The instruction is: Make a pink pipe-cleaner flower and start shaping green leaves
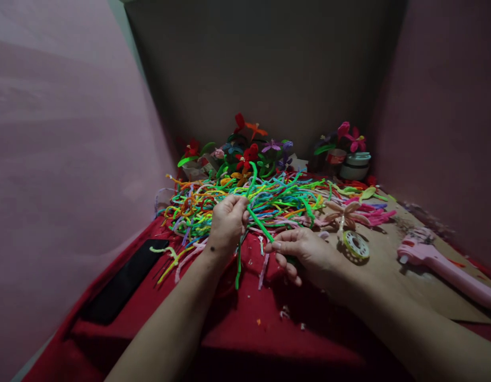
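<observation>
My left hand (227, 223) is closed around the upper end of a green pipe cleaner (258, 220) at the near edge of a big heap of coloured pipe cleaners (269, 199). My right hand (305, 254) pinches the lower end of the same green pipe cleaner between thumb and fingers, just above the red cloth (249, 318). Another dark green strand (238, 260) hangs down between the hands.
Finished pipe-cleaner flowers (249, 151) stand at the back, more beside a small pot (354, 164) at the back right. A pale pink flower (344, 212), a tape roll (356, 245) and a pink glue gun (440, 265) lie on brown cardboard at right. A black phone (124, 281) lies at left.
</observation>
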Action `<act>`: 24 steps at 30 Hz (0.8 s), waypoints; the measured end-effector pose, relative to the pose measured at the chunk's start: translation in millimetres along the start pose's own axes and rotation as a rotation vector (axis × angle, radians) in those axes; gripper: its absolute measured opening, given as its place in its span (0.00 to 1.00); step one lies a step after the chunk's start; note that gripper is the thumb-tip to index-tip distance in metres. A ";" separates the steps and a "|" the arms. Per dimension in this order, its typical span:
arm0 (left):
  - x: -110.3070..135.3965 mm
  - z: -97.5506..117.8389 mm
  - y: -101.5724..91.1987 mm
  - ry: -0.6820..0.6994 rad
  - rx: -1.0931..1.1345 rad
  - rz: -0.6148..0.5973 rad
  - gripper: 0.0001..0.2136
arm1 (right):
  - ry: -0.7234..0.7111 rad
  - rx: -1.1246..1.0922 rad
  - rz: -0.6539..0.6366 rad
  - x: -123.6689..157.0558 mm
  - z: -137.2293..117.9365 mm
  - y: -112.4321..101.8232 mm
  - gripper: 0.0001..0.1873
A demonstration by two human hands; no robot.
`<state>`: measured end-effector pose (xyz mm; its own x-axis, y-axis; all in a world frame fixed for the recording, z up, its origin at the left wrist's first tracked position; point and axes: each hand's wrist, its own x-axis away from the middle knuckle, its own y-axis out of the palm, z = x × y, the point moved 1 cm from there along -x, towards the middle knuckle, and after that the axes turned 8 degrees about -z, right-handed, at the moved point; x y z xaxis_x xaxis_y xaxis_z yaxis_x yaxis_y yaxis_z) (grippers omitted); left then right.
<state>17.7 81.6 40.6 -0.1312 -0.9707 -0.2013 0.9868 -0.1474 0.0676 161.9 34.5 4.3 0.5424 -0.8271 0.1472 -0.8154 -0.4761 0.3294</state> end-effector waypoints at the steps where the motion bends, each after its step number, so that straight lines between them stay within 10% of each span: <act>1: -2.0 -0.3 -2.1 0.008 0.031 0.007 0.06 | 0.004 0.010 -0.007 0.7 0.6 0.5 0.08; 18: -14.8 0.7 -23.2 -0.016 0.171 0.060 0.09 | -0.046 0.397 0.029 4.5 1.4 8.1 0.11; 24: -7.0 4.3 -18.8 -0.083 0.185 -0.108 0.12 | -0.081 0.240 -0.347 13.4 -16.6 -2.8 0.21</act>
<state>-0.4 90.3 44.9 -0.2503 -0.9584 -0.1369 0.9331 -0.2765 0.2297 174.8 29.7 20.8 0.7831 -0.6219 -0.0111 -0.6164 -0.7784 0.1190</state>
